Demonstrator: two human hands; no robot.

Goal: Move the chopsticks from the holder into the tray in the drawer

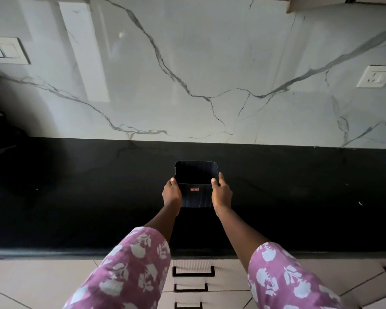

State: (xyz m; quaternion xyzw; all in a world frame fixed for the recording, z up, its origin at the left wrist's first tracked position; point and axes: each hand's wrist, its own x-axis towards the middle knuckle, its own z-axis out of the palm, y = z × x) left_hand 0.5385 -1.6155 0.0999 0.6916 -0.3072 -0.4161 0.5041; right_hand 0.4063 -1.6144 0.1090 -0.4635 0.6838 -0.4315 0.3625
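Note:
A dark, square, open-topped holder (196,175) with a small red label on its near wall stands on the black countertop (76,208). My left hand (171,192) grips its left side, thumb on the rim. My right hand (221,192) grips its right side, thumb over the rim too. The inside of the holder looks dark and no chopsticks show in it. Below the counter edge, a stack of closed white drawers (193,267) with black handles is visible between my arms. No tray is in sight.
A white marble backsplash (210,74) rises behind the counter, with a switch plate (5,51) at left and a socket (376,76) at right. A dark object sits in shadow at the far left (0,139). Pale floor tiles lie below.

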